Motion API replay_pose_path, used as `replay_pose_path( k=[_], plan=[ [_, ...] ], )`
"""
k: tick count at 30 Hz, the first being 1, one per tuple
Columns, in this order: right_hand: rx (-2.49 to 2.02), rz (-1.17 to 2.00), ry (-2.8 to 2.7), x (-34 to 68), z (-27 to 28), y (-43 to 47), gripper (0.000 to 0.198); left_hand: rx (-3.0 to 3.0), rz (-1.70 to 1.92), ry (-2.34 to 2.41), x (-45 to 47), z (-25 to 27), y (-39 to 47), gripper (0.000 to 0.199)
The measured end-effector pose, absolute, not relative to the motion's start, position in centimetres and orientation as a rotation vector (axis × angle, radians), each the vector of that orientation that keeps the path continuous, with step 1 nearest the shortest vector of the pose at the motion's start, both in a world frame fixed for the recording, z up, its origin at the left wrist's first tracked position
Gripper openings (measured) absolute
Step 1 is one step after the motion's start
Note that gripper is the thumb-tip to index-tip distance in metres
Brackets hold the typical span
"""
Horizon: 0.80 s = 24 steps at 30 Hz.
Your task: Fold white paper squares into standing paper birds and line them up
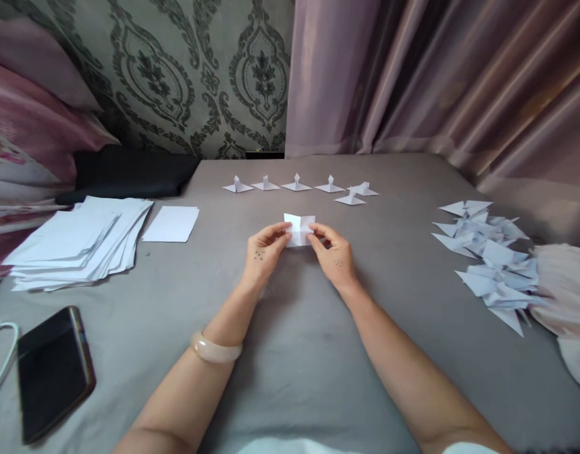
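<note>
A small creased sheet of white paper (299, 228) is held up above the grey cloth surface, with fold lines crossing near its middle. My left hand (267, 249) pinches its left edge between thumb and fingers. On the opposite edge, my right hand (333, 252) grips it the same way. Beyond the hands stands a row of several folded paper figures (296, 183) with flat pointed wings and an upright middle part.
At left lie a pile of white sheets (77, 233), a smaller stack of paper (171, 224) and a phone (53, 372) beside a white cable (6, 353). A heap of folded paper figures (495, 258) sits at right, near bunched pale fabric (562, 284). Black cloth (129, 170) lies at back left.
</note>
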State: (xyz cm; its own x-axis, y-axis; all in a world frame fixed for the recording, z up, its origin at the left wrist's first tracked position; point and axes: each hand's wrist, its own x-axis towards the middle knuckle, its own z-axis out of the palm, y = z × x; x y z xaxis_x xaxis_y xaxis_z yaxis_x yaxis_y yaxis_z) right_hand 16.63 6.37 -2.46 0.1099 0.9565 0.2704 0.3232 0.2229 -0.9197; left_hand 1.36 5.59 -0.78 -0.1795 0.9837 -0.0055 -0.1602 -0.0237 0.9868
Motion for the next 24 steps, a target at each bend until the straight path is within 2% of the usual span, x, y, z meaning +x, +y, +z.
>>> replay_pose_path(
  k=[7, 13, 24],
  plan=[
    [-1.247, 0.872, -1.333, 16.3, -2.5, 6.4, 0.021, 1.103, 1.443, 1.285, 1.0, -1.4, 5.6, 0.021],
    [-1.185, 0.885, -1.299, 16.5, -2.6, 6.4, 0.016, 1.243, 1.44, 1.36, 0.9, -0.5, 5.1, 0.014],
    [-1.162, 0.879, -1.296, 16.3, -2.3, 6.2, 0.015, 1.282, 1.424, 1.399, 0.9, -0.4, 4.9, 0.013]
  ],
)
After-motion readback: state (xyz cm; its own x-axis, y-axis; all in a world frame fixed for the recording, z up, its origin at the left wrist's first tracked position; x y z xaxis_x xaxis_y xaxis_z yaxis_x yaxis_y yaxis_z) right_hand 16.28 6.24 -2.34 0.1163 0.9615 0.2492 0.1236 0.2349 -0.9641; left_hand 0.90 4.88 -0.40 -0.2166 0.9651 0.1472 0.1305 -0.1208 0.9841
